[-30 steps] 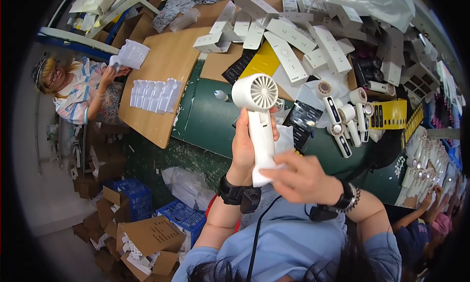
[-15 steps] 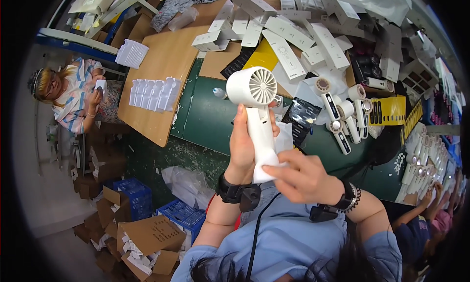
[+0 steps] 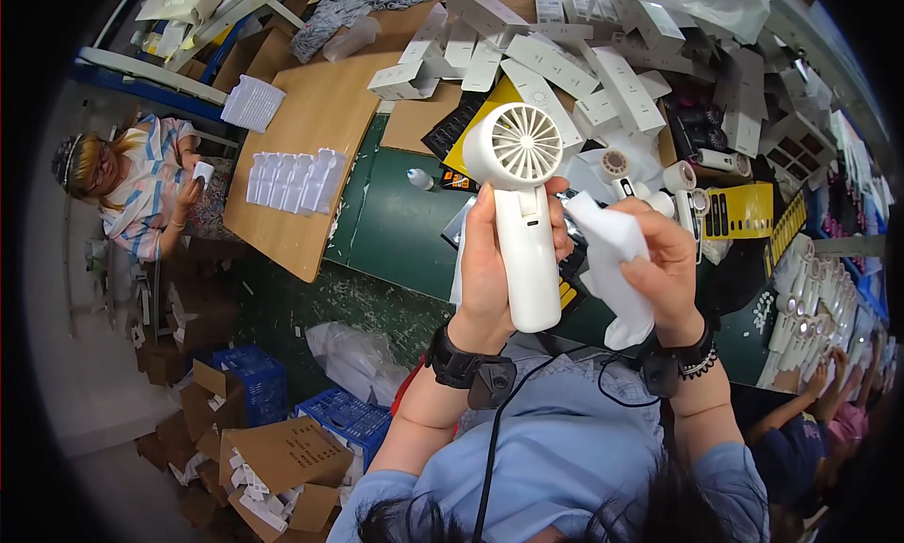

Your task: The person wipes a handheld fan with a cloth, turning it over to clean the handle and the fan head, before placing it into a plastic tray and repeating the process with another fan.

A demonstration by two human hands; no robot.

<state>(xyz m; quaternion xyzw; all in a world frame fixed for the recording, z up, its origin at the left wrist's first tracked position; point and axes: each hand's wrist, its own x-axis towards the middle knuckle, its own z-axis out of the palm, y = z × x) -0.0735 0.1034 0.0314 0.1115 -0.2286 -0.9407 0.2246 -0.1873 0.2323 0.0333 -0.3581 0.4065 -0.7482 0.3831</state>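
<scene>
My left hand [image 3: 482, 284] is closed around the handle of a white handheld fan [image 3: 530, 265], which stands upright with its round slatted head [image 3: 524, 143] at the top. A small dark slot shows on the handle, just below the head. To the right of the fan, my right hand [image 3: 670, 275] pinches a soft white cloth [image 3: 614, 246]. The cloth hangs crumpled and apart from the fan. Several more white handheld fans [image 3: 680, 178] lie on the green table behind my right hand, partly hidden by it.
White boxes [image 3: 617, 86] are heaped at the far side, beside yellow sheets [image 3: 744, 213]. A small bottle [image 3: 420, 178] lies on the green table [image 3: 386, 227]. White trays [image 3: 295, 180] rest on the wooden table [image 3: 311, 100]; a seated co-worker [image 3: 141, 185] is beyond. Cartons [image 3: 292, 449] and blue crates [image 3: 348, 421] stand lower left.
My right hand has drawn the cloth off the lower end of the fan's handle and moved it up and right. The fan has shifted slightly right, its handle now bare.
</scene>
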